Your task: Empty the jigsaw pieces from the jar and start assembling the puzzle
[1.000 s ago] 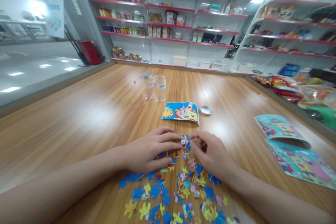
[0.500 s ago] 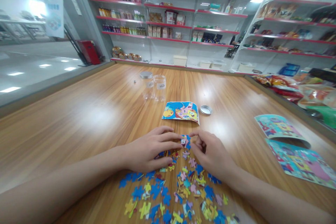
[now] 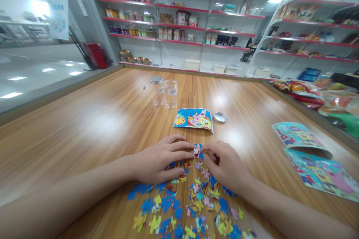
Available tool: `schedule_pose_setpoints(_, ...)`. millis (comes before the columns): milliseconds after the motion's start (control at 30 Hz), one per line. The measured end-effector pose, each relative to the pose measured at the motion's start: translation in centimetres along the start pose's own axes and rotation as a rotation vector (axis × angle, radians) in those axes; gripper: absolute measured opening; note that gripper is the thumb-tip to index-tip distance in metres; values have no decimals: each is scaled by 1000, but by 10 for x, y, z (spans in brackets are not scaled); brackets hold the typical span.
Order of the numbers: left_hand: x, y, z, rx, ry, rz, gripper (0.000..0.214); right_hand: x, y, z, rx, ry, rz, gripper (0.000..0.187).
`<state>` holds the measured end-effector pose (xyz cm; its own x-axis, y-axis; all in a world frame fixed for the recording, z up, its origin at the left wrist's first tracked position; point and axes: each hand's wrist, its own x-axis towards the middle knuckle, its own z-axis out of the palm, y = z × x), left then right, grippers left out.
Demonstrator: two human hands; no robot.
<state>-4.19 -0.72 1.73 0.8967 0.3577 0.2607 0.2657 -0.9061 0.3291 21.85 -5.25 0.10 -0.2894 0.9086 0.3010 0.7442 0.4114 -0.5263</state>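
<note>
My left hand (image 3: pixel 159 158) lies on the wooden table (image 3: pixel 92 127), its fingers stretched toward a small joined cluster of puzzle pieces (image 3: pixel 196 151) and pressing its left edge. From the right, my right hand (image 3: pixel 223 164) meets the same cluster, its fingertips pinched on the edge of the pieces. A scatter of loose blue, yellow and pink puzzle pieces (image 3: pixel 193 205) covers the table just in front of me, partly under both hands. A cartoon picture card (image 3: pixel 194 118) lies flat beyond the hands.
Two clear jars (image 3: pixel 164 92) stand farther back, one with a metal lid; a loose lid (image 3: pixel 220 117) lies by the card. Two colourful printed sheets (image 3: pixel 311 158) rest at the right. Snack bags (image 3: pixel 322 99) line the right edge. Store shelves (image 3: pixel 179 22) stand behind.
My right hand's fingers have closed in slightly leftward on the small cluster of pieces. The left hand has stayed in place.
</note>
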Motion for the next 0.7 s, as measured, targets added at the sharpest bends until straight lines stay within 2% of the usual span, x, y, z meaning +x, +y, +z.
schedule_pose_setpoints(267,-2,-1,2,-5,-14,-3,50,0,0,0,30,5,39,15)
schedule_pose_setpoints(500,-1,0,1,-20,25,13,47,-1,-1,0,73,22,43,14)
schedule_pose_setpoints(700,0,2,-1,-42,25,1,40,-3,-5,-3,102,-24,-41,12)
